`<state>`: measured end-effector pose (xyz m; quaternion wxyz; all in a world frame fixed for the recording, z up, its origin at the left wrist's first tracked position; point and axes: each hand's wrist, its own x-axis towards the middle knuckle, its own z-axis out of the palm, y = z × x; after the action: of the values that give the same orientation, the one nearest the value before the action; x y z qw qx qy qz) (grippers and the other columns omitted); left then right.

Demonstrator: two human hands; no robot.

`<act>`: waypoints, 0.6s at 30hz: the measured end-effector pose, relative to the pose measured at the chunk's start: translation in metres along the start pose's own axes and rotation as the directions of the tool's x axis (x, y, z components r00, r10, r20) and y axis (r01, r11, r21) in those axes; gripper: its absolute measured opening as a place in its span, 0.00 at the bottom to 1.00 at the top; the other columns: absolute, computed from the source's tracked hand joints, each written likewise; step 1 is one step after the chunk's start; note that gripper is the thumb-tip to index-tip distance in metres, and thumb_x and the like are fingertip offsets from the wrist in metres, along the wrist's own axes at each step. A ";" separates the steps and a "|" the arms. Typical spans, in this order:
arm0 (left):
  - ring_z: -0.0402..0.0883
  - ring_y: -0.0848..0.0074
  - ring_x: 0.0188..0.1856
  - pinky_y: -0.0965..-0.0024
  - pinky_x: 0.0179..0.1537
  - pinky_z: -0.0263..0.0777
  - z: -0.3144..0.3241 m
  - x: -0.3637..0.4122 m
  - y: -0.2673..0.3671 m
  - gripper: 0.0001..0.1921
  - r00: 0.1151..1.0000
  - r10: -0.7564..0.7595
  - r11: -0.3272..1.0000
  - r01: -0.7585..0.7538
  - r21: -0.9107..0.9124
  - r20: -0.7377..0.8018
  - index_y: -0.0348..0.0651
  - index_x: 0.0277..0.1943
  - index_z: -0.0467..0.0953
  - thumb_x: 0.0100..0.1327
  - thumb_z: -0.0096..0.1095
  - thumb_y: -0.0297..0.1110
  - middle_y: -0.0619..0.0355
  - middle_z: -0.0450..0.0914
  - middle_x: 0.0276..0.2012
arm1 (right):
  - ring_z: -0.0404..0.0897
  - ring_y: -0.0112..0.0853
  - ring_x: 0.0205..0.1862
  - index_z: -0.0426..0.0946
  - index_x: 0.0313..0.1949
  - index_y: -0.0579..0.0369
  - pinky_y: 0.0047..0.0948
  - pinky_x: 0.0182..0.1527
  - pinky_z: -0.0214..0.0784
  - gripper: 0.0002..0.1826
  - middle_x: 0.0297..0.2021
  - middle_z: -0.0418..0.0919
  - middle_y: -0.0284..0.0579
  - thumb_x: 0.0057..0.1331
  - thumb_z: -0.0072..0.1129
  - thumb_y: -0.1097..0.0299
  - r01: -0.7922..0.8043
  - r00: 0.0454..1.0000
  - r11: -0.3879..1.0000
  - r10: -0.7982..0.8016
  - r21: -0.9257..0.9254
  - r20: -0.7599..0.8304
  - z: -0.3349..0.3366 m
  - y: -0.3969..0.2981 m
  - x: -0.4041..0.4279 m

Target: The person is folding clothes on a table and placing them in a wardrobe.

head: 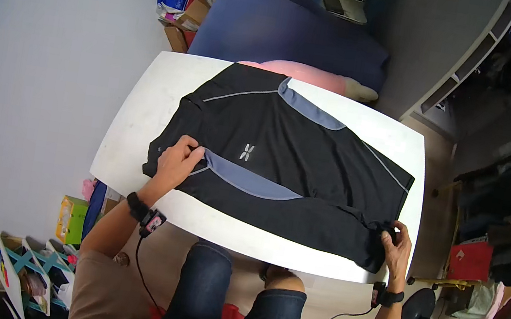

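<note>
A black shirt (pixel 282 148) with blue-grey panels and thin grey piping lies spread across a white table (pixel 132 106). Its near side is folded over onto itself, and a small silver mark shows near the middle. My left hand (pixel 178 160) pinches the cloth at the left end of the near blue-grey panel. At the right, my right hand (pixel 396 245) grips bunched black fabric by the shirt's right edge. Each wrist wears a black strap with a small cabled device.
Behind the table stand a pink cushion-like object (pixel 303 73) and a large blue rolled sheet (pixel 284 30). Boxes and packets (pixel 186 10) are stacked at the back left. A black round-based stand (pixel 416 315) is on the floor at the right, near cables.
</note>
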<state>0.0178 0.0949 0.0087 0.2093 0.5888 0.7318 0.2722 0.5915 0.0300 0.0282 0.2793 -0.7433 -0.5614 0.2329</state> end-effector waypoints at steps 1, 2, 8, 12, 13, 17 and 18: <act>0.84 0.58 0.32 0.56 0.38 0.75 -0.005 -0.006 0.001 0.21 1.000 0.010 0.999 -0.011 -0.045 -0.019 0.39 0.52 0.77 0.65 0.67 0.46 0.55 0.83 0.27 | 0.70 0.28 0.29 0.74 0.62 0.60 0.30 0.32 0.65 0.39 0.31 0.77 0.43 0.62 0.70 0.43 0.047 0.999 0.999 -0.047 -0.015 -0.024 0.001 -0.002 -0.003; 0.83 0.56 0.41 0.54 0.45 0.74 -0.012 -0.014 0.001 0.29 0.995 0.103 0.993 -0.103 0.065 0.000 0.38 0.60 0.73 0.62 0.70 0.47 0.52 0.82 0.35 | 0.71 0.29 0.29 0.72 0.65 0.59 0.31 0.32 0.66 0.40 0.34 0.78 0.45 0.61 0.71 0.44 0.085 0.993 0.995 -0.089 -0.053 -0.073 0.001 -0.005 -0.009; 0.66 0.46 0.67 0.43 0.68 0.57 -0.019 -0.040 -0.029 0.38 0.904 0.423 0.810 -0.406 0.423 0.056 0.34 0.71 0.64 0.63 0.67 0.45 0.38 0.71 0.63 | 0.55 0.60 0.75 0.61 0.73 0.61 0.58 0.75 0.46 0.45 0.75 0.56 0.64 0.64 0.66 0.48 0.436 0.869 0.788 -0.495 -0.435 -0.027 0.018 -0.011 -0.045; 0.58 0.40 0.74 0.39 0.74 0.47 -0.006 -0.066 -0.051 0.36 0.914 0.402 0.808 -0.380 0.451 0.050 0.31 0.73 0.61 0.69 0.58 0.44 0.34 0.62 0.72 | 0.52 0.57 0.78 0.70 0.70 0.52 0.62 0.77 0.36 0.36 0.75 0.62 0.56 0.77 0.37 0.39 0.438 0.899 0.773 -0.373 -0.459 0.230 0.033 -0.001 -0.069; 0.58 0.40 0.74 0.39 0.74 0.47 -0.005 -0.075 -0.054 0.36 0.923 0.381 0.817 -0.360 0.450 0.046 0.31 0.73 0.60 0.69 0.57 0.44 0.34 0.62 0.72 | 0.52 0.56 0.78 0.70 0.71 0.52 0.62 0.77 0.35 0.36 0.75 0.62 0.55 0.77 0.37 0.39 0.447 0.895 0.776 -0.390 -0.446 0.218 0.032 0.004 -0.073; 0.56 0.38 0.75 0.38 0.74 0.47 -0.014 -0.137 -0.057 0.37 0.925 0.379 0.818 -0.352 0.454 0.034 0.31 0.73 0.60 0.69 0.56 0.46 0.33 0.61 0.72 | 0.51 0.55 0.79 0.69 0.72 0.51 0.61 0.78 0.35 0.36 0.76 0.60 0.55 0.77 0.38 0.38 0.458 0.887 0.785 -0.378 -0.416 0.264 0.016 0.018 -0.089; 0.56 0.38 0.75 0.38 0.74 0.47 -0.017 -0.152 -0.058 0.38 0.933 0.356 0.821 -0.340 0.459 0.054 0.30 0.74 0.60 0.68 0.57 0.47 0.33 0.60 0.72 | 0.51 0.55 0.79 0.69 0.72 0.52 0.60 0.78 0.35 0.37 0.76 0.59 0.55 0.77 0.37 0.38 0.471 0.880 0.778 -0.381 -0.417 0.282 0.012 0.021 -0.095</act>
<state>-0.0031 -0.0652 -0.0180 -0.0020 0.7401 0.6589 0.1342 0.5735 -0.0642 0.0086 0.0820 -0.6170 -0.7779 0.0859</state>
